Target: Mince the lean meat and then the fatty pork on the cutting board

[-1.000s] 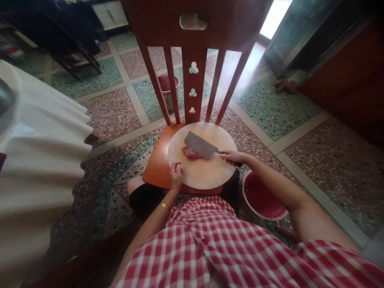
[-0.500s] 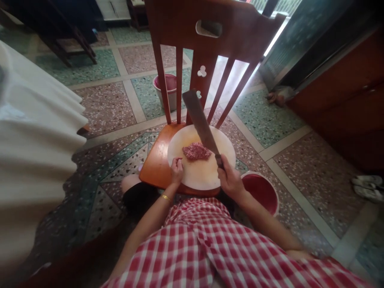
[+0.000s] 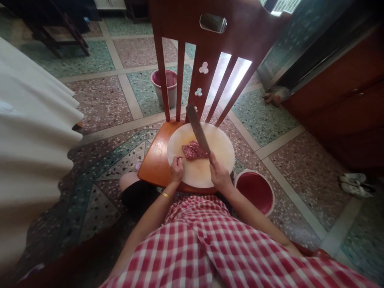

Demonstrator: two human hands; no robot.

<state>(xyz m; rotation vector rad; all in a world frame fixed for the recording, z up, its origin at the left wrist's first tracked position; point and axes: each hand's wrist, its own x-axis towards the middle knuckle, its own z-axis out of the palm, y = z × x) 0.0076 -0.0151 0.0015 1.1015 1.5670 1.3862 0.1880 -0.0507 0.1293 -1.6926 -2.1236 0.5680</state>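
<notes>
Grips the cleaver (image 3: 197, 127) by its handle in the right hand (image 3: 221, 176), slanting it across the right part of the minced meat (image 3: 191, 151) on the round board (image 3: 198, 176), atop the wooden chair (image 3: 154, 154). Curls the left hand (image 3: 177, 169) closed at the board's front left rim, near the meat.

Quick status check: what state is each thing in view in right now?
Left hand: curled closed, at the board's left edge.
Right hand: closed on the cleaver's handle.
Cleaver: held, blade nearly edge-on; contact with the meat unclear.
Meat: finely chopped, in one pile.
Chopping board: lying on the chair seat.
Chair: upright.
Near bucket: upright, uncovered.
Far bucket: upright, uncovered.
Tablecloth: hanging in folds.
</notes>
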